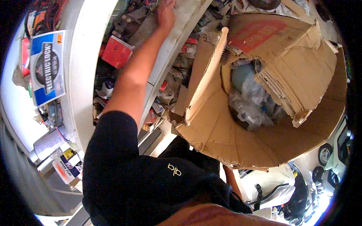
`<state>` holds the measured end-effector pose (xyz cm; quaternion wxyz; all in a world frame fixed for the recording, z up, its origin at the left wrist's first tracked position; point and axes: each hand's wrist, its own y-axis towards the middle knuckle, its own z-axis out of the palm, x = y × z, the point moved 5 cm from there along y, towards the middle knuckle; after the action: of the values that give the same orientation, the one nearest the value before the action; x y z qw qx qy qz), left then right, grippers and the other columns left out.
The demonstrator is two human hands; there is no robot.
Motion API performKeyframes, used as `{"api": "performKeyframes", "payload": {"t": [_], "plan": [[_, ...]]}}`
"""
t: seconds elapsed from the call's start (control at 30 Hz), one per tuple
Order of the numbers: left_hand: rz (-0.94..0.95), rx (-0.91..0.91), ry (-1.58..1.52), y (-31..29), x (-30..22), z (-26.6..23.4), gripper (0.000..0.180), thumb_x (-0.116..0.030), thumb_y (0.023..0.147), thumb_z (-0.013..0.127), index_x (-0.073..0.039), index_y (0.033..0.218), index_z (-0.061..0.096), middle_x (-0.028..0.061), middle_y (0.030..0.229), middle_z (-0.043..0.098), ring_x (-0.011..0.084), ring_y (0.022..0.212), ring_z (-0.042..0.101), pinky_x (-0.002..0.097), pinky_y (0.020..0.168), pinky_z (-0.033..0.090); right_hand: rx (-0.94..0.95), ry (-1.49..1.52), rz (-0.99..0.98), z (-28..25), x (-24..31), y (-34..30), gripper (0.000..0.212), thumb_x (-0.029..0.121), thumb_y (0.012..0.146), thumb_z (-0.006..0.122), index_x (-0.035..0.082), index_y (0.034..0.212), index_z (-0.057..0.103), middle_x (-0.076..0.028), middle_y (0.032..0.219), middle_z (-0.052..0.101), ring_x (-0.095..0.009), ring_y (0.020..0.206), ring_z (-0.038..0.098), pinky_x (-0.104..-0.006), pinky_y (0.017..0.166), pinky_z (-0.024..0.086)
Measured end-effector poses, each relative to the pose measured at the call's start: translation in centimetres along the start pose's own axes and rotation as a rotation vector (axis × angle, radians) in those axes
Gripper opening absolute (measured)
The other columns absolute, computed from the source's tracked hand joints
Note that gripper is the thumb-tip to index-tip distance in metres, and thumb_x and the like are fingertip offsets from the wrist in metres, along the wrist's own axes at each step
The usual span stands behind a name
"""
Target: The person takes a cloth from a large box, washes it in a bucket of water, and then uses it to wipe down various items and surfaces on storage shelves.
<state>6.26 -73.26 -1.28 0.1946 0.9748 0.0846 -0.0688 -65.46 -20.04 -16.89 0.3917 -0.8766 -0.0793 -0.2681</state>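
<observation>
My left arm stretches up to a pale shelf ledge [181, 28], and my left hand [164, 15] lies on it at the upper edge of the picture. Its fingers look stretched out, though they are partly cut off, and I see nothing held. Below the hand, a red box [117, 51] sits among jumbled small parts. To the right stands a large torn cardboard box [226, 141], its flaps bent up. Crumpled clear plastic [252, 100] shows inside it. My right forearm [233, 180] passes under the carton's near rim, which hides my right hand.
A white upright panel [81, 75] stands at left, with a blue and white box [48, 67] beyond it. Lower left is a small white and orange box [67, 168]. A white seat-like object [264, 182] and a small wheel [325, 154] lie at lower right.
</observation>
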Motion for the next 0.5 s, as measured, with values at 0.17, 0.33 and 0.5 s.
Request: {"api": "performKeyframes", "payload": {"t": [0.17, 0.33, 0.5], "plan": [[-0.322, 0.039, -0.520, 6.9, 3.0, 2.7, 0.026, -0.023, 0.087, 0.051, -0.001, 0.092, 0.063, 0.0123, 0.088, 0.062, 0.0221, 0.082, 0.055, 0.0364, 0.072, 0.043, -0.011, 0.013, 0.011, -0.2, -0.8, 0.7, 0.012, 0.009, 0.079, 0.055, 0.005, 0.089, 0.059, -0.011, 0.080, 0.062, -0.026, 0.075, 0.059, -0.0394, 0.068, 0.045], [-0.118, 0.085, -0.244, -2.0, 0.2, -0.8, 0.036, 0.003, 0.076, 0.051, -0.004, 0.110, 0.061, 0.0183, 0.112, 0.058, 0.0328, 0.105, 0.054, 0.0403, 0.091, 0.042, -0.007, 0.036, 0.042, -0.1, -1.7, -0.5, 0.012, 0.009, 0.079, 0.055, 0.005, 0.089, 0.059, -0.011, 0.080, 0.062, -0.026, 0.074, 0.059, -0.0386, 0.067, 0.045], [0.039, 0.022, -0.097, -11.0, -2.5, -5.4, 0.041, 0.008, 0.076, 0.046, -0.006, 0.112, 0.062, 0.0184, 0.116, 0.059, 0.0344, 0.110, 0.054, 0.0395, 0.096, 0.041, -0.009, 0.089, 0.079, 1.0, -1.7, -1.6, 0.012, 0.009, 0.080, 0.055, 0.005, 0.090, 0.059, -0.010, 0.080, 0.062, -0.025, 0.073, 0.059, -0.0378, 0.066, 0.045]]}}
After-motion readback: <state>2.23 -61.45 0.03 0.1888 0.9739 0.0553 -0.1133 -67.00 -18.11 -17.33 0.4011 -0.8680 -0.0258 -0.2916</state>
